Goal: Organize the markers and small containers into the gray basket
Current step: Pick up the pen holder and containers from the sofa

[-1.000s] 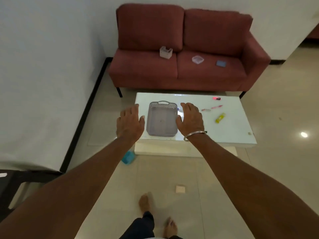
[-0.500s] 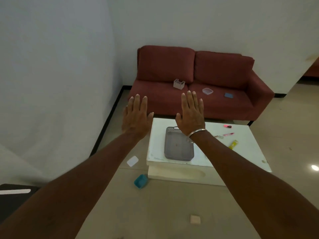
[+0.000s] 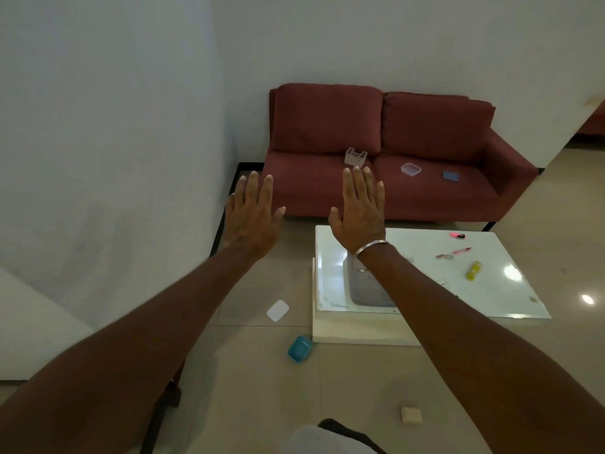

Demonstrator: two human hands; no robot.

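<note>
My left hand (image 3: 253,217) and my right hand (image 3: 360,213) are stretched out flat in the air, fingers apart, holding nothing. The gray basket (image 3: 366,290) lies on the white low table (image 3: 491,299), mostly hidden behind my right forearm. On the table's right part lie a pink highlighter (image 3: 457,235), a pink pen (image 3: 461,251), a small dark pink marker (image 3: 444,256) and a yellow marker (image 3: 473,269). A blue container (image 3: 299,348) and a white lid (image 3: 278,310) lie on the floor left of the table. A beige block (image 3: 411,414) lies on the floor nearer me.
A red sofa (image 3: 327,126) stands behind the table against the wall. On its seat sit a small white holder (image 3: 356,157), a clear container (image 3: 411,169) and a blue square (image 3: 450,175). A white wall runs along the left. A dark chair frame (image 3: 160,411) is at lower left.
Both hands rose from beside the basket to well above the table. The view lifted and swung left, so the table now sits lower and to the right.
</note>
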